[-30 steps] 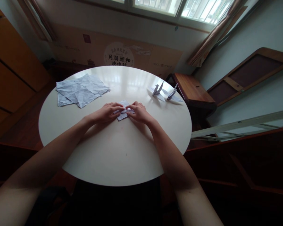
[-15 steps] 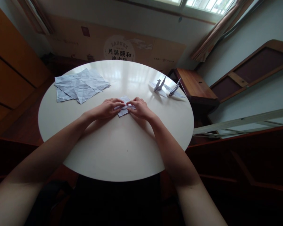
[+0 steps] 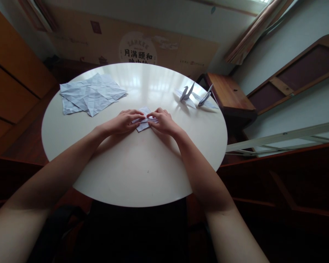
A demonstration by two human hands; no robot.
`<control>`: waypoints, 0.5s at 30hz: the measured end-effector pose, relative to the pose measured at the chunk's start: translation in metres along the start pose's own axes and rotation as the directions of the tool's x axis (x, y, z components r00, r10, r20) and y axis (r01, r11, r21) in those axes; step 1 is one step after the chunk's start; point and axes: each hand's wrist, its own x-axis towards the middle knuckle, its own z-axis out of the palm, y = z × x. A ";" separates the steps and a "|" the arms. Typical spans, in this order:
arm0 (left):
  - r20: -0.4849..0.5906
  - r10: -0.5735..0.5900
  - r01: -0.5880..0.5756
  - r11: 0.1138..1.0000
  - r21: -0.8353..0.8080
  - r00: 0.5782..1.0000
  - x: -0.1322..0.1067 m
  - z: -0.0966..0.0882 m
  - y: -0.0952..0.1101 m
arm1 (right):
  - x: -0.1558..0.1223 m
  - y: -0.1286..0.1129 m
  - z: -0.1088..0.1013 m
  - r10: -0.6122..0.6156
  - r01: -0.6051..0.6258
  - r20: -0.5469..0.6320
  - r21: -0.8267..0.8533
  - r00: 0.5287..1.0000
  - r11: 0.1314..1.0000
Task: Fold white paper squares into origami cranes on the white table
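A small folded piece of pale paper point(image 3: 143, 125) lies near the middle of the round white table point(image 3: 131, 171). My left hand point(image 3: 123, 122) rests on its left side with fingers curled and fingertips pressing the paper. From the right, my right hand point(image 3: 163, 122) presses down on the same piece with bent fingers. The fingertips of both hands meet over the paper's middle, hiding most of it.
A heap of creased paper sheets point(image 3: 90, 93) lies at the table's back left. Two folded paper cranes point(image 3: 197, 98) stand at the back right near the edge. A wooden stool point(image 3: 227, 96) stands beyond the table on the right, and cardboard boxes point(image 3: 137, 54) line the wall.
Both hands stay on the folded paper with only slight finger shifts. The view has tilted down a little, so the window has left the top of the frame.
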 end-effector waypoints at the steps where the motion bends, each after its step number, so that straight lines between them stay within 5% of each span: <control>1: -0.001 0.000 0.000 1.000 0.003 1.000 0.000 0.000 -0.001 | 0.000 0.000 0.001 -0.001 0.001 -0.001 -0.002 1.000 1.000; 15: 0.006 -0.006 0.006 1.000 0.011 1.000 0.000 0.002 -0.002 | 0.000 0.000 0.000 0.007 -0.007 0.003 0.000 1.000 1.000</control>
